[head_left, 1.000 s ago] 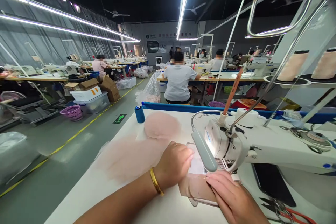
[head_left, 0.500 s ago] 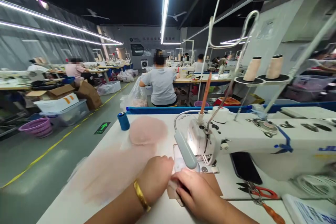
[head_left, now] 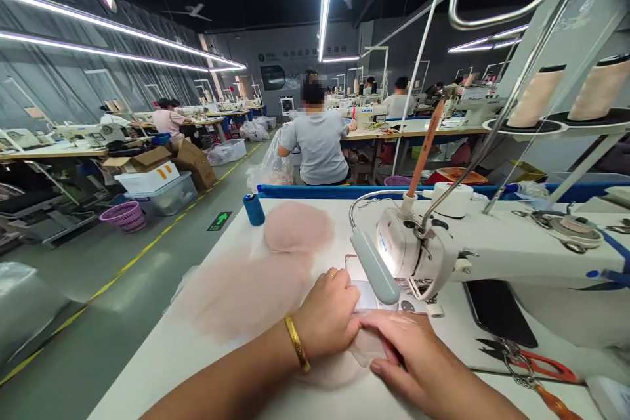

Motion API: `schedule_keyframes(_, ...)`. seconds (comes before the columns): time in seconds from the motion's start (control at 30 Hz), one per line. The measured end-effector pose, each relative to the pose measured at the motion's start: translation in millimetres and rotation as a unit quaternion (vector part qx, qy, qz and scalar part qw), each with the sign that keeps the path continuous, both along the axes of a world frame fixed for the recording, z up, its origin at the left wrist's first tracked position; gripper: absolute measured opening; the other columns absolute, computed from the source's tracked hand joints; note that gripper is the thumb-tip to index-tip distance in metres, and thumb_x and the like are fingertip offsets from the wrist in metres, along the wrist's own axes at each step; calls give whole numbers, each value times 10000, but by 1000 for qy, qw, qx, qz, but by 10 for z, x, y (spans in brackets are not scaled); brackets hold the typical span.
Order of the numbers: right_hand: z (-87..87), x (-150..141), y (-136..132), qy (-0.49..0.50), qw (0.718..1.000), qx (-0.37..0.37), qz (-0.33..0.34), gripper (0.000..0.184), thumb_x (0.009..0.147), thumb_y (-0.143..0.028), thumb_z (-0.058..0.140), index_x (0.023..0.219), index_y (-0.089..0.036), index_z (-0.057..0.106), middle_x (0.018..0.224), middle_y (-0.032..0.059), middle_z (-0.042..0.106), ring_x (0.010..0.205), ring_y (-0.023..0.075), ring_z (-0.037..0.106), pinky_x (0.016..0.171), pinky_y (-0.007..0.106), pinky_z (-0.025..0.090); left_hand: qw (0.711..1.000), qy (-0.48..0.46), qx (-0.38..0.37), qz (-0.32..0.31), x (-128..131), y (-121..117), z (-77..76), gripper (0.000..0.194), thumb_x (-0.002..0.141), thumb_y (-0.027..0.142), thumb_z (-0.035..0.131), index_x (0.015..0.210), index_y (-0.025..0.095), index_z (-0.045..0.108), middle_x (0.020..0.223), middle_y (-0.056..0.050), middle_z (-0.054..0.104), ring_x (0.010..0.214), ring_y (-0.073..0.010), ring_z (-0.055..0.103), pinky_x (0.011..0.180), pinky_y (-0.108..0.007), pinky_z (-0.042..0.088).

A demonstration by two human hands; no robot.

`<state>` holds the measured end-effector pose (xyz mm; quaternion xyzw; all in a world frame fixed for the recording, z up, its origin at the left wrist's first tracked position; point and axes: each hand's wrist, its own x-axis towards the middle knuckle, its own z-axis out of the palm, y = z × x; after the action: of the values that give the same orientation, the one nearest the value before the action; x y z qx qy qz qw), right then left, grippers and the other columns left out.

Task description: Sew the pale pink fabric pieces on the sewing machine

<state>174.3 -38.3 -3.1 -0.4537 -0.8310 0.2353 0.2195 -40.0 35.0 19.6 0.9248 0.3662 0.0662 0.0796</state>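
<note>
A sheer pale pink fabric piece lies at the front of the sewing machine, partly hidden under both hands. My left hand, with a gold bangle at the wrist, is closed, its curled fingers at the fabric's far left edge. My right hand grips the same fabric from the right, fingers on top and thumb at the near side. The fingertips of both hands almost meet, just in front of the needle area. A grey lamp hangs over that spot and hides part of it.
More sheer pink pieces lie on the table's left, near a blue thread spool. At right are a black phone, red-handled snips and thread cones. A co-worker sits ahead.
The view has turned, so the machine and table sit farther right. Both hands have shifted over the fabric, and more of it shows below them. The brown piece under my right hand is out of sight.
</note>
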Motion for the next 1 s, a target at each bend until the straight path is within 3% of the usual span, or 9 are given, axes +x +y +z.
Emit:
schedule_keyframes(0.1,-110,-23,2,-23,997,67,14,187,993,-232,568,811,-240,609,782,0,681,744,192,636,750,315,478,999,-21,-29,12,-28,11,-70,163,778,113,629,781,208,496,979,-90,623,885,-269,549,820,-400,473)
schedule_keyframes(0.2,-125,40,-8,16,999,34,10,230,1038,-254,481,844,-245,605,782,2,659,754,186,628,736,302,481,991,-79,-102,31,-48,25,-41,216,724,65,562,743,219,412,834,-35,586,769,-219,525,733,-343,450)
schedule_keyframes(0.3,-76,121,-24,73,997,-27,-20,250,1067,-314,428,912,-250,612,880,21,675,825,198,636,764,311,498,982,-119,-141,45,-40,29,19,225,717,51,506,858,223,480,863,-3,618,774,-190,561,698,-289,467)
schedule_keyframes(0.4,-47,163,-38,95,992,-72,-45,312,1093,-396,384,934,-254,612,899,25,673,840,204,629,773,322,492,948,-183,-253,58,8,8,45,293,724,115,563,998,219,551,919,13,652,808,-178,609,686,-256,488)
schedule_keyframes(0.5,-85,146,-39,117,988,-82,-53,366,1049,-544,485,870,-247,601,859,16,655,802,200,605,730,308,473,912,-213,-339,86,75,-28,35,248,738,240,653,979,211,608,759,48,578,695,-166,557,596,-248,435)
schedule_keyframes(0.6,-185,100,-26,110,987,-67,-95,304,944,-514,646,821,-244,581,818,2,647,734,187,572,660,289,436,898,-217,-367,109,125,-61,22,212,747,297,666,937,205,654,658,59,521,649,-165,523,565,-246,395)
schedule_keyframes(0.8,-336,97,-6,143,977,-78,-139,267,1054,-467,433,976,-260,582,744,-13,636,698,199,603,666,296,462,897,-267,-342,86,152,-98,6,52,730,242,602,756,200,585,681,37,535,690,-154,504,614,-243,407)
schedule_keyframes(0.9,-327,103,-10,177,970,-103,-128,344,1091,-505,376,1117,-251,606,808,4,684,728,204,637,669,296,459,866,-316,-376,96,161,-123,-21,106,705,239,588,800,208,551,685,52,504,670,-145,488,619,-244,418)
schedule_keyframes(1.0,-299,72,-30,190,968,-83,-141,363,1095,-510,383,1028,-255,633,781,-7,675,694,193,612,648,290,433,851,-328,-392,118,174,-140,-53,161,711,283,608,846,203,575,741,39,549,710,-158,523,641,-257,434)
